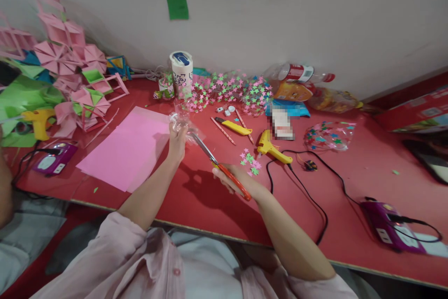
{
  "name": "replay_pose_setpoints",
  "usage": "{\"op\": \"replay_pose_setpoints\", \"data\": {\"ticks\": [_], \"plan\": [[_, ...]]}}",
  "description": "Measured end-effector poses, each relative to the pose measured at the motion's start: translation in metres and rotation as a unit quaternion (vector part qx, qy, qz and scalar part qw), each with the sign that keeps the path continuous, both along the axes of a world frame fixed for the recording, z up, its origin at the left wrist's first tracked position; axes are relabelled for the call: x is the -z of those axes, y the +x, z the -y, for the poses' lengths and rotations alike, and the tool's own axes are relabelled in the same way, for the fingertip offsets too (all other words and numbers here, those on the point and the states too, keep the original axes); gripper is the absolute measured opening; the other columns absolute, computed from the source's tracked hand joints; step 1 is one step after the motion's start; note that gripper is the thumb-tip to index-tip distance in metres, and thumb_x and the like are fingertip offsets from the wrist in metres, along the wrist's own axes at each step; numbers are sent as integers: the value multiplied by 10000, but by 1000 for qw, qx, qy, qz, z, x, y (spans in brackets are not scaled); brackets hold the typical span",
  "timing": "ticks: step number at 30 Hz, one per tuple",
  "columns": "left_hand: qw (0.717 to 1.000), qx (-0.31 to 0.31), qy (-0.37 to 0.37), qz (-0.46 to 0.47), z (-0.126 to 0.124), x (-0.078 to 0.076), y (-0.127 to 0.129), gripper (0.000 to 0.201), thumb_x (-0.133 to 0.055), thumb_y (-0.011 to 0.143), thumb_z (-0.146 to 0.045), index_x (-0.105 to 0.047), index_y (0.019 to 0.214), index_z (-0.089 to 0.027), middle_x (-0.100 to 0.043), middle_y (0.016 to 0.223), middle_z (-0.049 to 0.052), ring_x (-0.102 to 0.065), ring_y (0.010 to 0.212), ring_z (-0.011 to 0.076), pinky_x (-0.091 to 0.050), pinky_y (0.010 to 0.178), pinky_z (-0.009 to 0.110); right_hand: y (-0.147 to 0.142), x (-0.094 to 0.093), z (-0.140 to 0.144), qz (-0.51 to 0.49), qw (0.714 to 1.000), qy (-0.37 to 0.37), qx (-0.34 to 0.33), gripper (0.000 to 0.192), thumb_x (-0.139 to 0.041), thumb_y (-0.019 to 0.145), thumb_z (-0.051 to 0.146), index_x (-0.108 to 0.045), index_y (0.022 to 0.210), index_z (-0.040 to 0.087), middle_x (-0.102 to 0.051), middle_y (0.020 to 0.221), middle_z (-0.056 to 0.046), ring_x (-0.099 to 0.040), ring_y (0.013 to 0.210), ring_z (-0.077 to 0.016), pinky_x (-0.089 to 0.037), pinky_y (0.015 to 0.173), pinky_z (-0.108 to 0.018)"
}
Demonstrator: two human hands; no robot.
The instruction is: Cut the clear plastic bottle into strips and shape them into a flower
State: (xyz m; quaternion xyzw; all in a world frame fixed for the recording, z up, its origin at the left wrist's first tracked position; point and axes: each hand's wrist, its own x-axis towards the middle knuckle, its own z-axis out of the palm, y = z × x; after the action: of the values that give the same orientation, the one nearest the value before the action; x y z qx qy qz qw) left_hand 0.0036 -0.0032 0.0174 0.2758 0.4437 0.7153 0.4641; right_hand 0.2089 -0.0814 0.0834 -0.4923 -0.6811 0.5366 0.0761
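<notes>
My left hand [177,142] is closed around a crumpled piece of clear plastic [181,119], with a small white part showing at its top. My right hand [238,180] grips scissors [233,180] with red-orange handles. Their metal blades point up and left toward the plastic; whether they touch it I cannot tell. Left of my left hand lies a stack of pink paper sheets [124,149]. A yellow box cutter [237,126] and two patterned sticks [223,131] rest beyond the scissors. Pink and green paper stars [250,161] are scattered just past my right hand.
A yellow glue gun [275,149] trails a black cord to a purple power box [388,226]. Star-covered clear plastic [229,89], a white tumbler [182,75] and a plastic bottle [297,73] stand or lie along the wall. Pink paper crafts [70,56] pile up at left, near another person's arm [5,187].
</notes>
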Motion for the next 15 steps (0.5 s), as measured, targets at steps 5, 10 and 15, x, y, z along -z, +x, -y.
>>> {"op": "replay_pose_setpoints", "data": {"ticks": [5,10,15], "plan": [[1000,5,20,2,1,-4,3,312,-673,729,-256,-489,980,-254,-602,866,-30,-635,763,121,-527,811,301,-2,-2,0,-16,1000,-6,15,494,-507,820,704,-456,746,218,-409,515,82,-445,426,-102,-362,482,-237],[1000,-4,24,-1,0,-3,3,313,-665,734,-272,-485,990,-252,-601,822,-37,-636,711,114,-521,736,273,-2,-2,-1,-7,1000,-10,11,527,-498,802,738,-481,754,213,-416,501,80,-446,425,-104,-361,475,-237],[1000,-13,16,-15,-1,3,0,289,-659,759,-260,-491,994,-247,-608,854,-32,-621,716,103,-518,747,272,0,1,-1,-3,1000,-6,10,515,-497,818,723,-480,759,212,-426,516,76,-451,430,-103,-361,476,-236]]}}
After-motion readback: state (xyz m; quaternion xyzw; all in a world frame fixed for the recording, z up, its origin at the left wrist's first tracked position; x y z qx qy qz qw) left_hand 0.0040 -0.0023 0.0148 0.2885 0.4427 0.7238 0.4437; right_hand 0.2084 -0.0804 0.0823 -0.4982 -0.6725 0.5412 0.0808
